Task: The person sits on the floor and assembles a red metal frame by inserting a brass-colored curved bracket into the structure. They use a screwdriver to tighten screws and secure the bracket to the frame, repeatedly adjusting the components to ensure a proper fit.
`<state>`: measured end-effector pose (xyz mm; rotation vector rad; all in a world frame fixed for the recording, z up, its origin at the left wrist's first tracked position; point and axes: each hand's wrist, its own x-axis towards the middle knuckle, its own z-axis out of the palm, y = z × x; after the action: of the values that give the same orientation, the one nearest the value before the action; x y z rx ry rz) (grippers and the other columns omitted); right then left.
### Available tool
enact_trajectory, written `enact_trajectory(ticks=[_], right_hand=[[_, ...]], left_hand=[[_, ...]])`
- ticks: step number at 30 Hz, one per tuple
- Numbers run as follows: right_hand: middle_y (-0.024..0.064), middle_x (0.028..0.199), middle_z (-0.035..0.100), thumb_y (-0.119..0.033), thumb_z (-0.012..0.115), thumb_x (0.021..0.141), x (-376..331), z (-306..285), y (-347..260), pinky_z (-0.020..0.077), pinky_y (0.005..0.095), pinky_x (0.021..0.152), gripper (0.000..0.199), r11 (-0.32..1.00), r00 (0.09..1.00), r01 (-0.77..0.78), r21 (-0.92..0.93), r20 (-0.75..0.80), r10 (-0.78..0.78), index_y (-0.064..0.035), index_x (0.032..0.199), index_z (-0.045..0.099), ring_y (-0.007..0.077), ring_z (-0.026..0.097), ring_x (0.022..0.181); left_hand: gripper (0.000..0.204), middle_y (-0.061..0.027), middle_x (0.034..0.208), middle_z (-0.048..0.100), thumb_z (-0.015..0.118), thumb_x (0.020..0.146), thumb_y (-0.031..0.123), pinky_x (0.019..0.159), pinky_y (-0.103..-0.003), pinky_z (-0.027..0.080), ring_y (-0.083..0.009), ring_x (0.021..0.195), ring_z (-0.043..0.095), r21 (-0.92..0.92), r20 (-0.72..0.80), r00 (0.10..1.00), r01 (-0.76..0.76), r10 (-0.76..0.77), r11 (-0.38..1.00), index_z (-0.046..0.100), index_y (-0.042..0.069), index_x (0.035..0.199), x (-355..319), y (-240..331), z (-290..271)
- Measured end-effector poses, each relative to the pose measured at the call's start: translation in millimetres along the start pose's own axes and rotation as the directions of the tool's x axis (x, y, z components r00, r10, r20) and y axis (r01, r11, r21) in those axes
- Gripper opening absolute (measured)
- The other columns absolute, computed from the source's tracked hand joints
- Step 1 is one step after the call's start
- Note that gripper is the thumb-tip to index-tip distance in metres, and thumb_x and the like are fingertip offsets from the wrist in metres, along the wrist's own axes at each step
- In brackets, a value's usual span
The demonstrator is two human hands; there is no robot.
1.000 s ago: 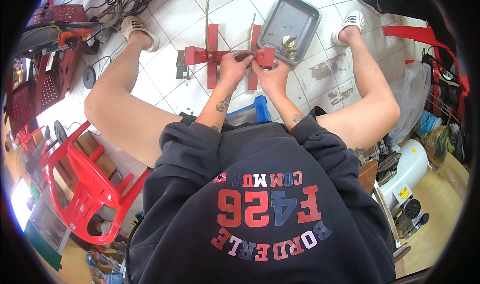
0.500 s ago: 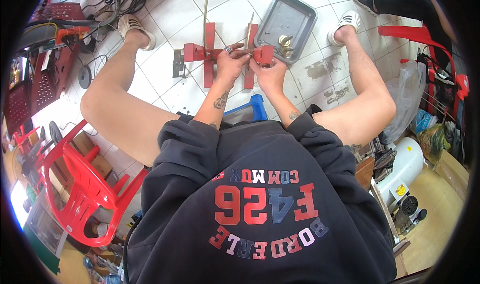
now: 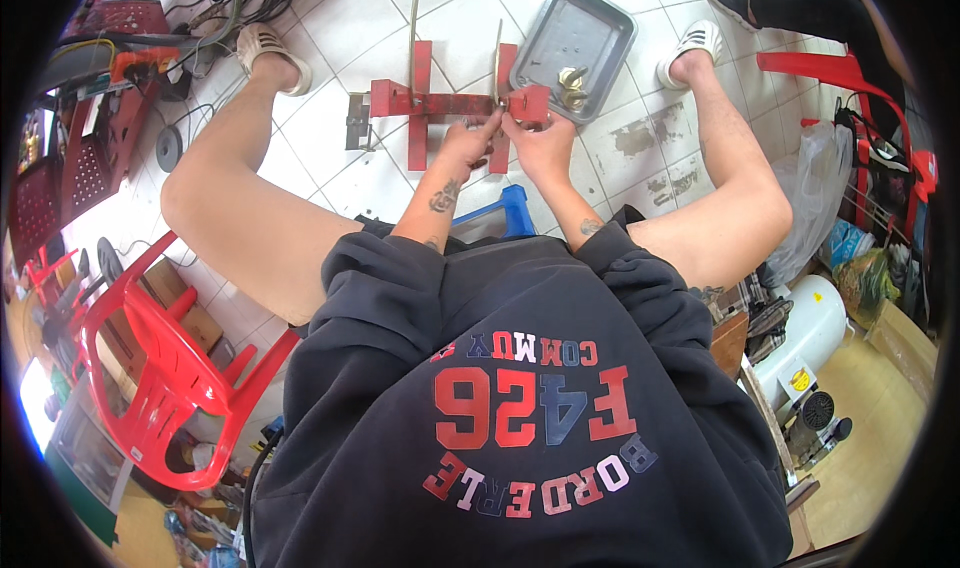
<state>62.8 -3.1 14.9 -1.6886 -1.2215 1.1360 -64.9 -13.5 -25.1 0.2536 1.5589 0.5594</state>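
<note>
Red stand (image 3: 455,106) on the white tiles (image 3: 345,183), between the person's feet. A short thin rod (image 3: 499,48) rises by its right end; a longer, curved rod (image 3: 414,28) at its left.

Left hand (image 3: 468,146) at the near side of the stand: index reaching to the short rod's foot, other fingers curled. Right hand (image 3: 541,148) against the right end, thumb and fingertips drawn in narrow, close to the left index. Cannot tell whether either pinches anything small; the meeting point is too fine.

Step in hand, by my reading: two-handed fingertip work at the rod's foot. Next move would call for a steady stand and small, controlled finger pressure.

Tray (image 3: 575,30), grey and shallow, just beyond the right hand. In it: brass parts (image 3: 572,80) grouped toward the near end, and a few dark specks.

Metal block (image 3: 358,121) just left of the stand. Blue stool (image 3: 516,208) nearer the body. Far right, a clear bag (image 3: 812,183); contents not readable.
</note>
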Motion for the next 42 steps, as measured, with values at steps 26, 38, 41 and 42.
enact_trajectory(ticks=[26, 38, 41, 42], right_hand=[[-0.0005, 0.071, 0.066, -0.012, 0.078, 0.075, 0, 8, 2, 0.0440, 0.0260, 0.058, 0.018, 0.997, 0.996, 0.074, 0.017, 0.046, -0.074, -0.0008, 0.087, 0.072, 0.0061, 0.053, 0.061], [0.0027, 0.080, 0.069, -0.010, 0.078, 0.078, -4, 10, -2, 0.0479, 0.0261, 0.064, 0.021, 0.998, 0.993, 0.064, 0.027, 0.095, -0.067, 0.0014, 0.093, 0.069, 0.0083, 0.060, 0.069], [0.0039, 0.083, 0.069, -0.008, 0.078, 0.077, -11, 16, -13, 0.0503, 0.0265, 0.067, 0.023, 0.992, 0.988, 0.105, 0.070, 0.107, -0.113, 0.0018, 0.094, 0.067, 0.0104, 0.064, 0.074], [0.0045, 0.085, 0.069, -0.007, 0.078, 0.077, -9, 19, -14, 0.0510, 0.0268, 0.068, 0.024, 0.993, 0.985, 0.110, 0.050, 0.130, -0.115, 0.0019, 0.096, 0.066, 0.0111, 0.065, 0.075]], left_hand=[[0.044, -0.0045, 0.081, 0.065, 0.065, 0.092, 0.047, 0.061, -0.026, 0.049, -0.0113, 0.067, 0.060, -0.138, 0.032, 0.935, -0.346, 0.353, 0.928, 0.062, 0.003, 0.096, -4, 13, 5], [0.052, -0.0058, 0.081, 0.064, 0.058, 0.093, 0.054, 0.061, -0.033, 0.051, -0.0184, 0.070, 0.064, -0.131, 0.088, 0.985, -0.136, 0.149, 0.982, 0.064, 0.003, 0.100, 33, -29, 0], [0.039, -0.0068, 0.092, 0.060, 0.057, 0.097, 0.039, 0.068, -0.036, 0.055, -0.0201, 0.078, 0.064, -0.417, 0.148, 0.985, -0.016, 0.085, 0.909, 0.055, 0.004, 0.114, 28, -33, 6], [0.035, -0.0060, 0.093, 0.059, 0.057, 0.098, 0.036, 0.069, -0.034, 0.054, -0.0197, 0.078, 0.063, -0.486, 0.172, 0.982, 0.012, 0.082, 0.874, 0.053, 0.007, 0.117, 34, -39, 4]])
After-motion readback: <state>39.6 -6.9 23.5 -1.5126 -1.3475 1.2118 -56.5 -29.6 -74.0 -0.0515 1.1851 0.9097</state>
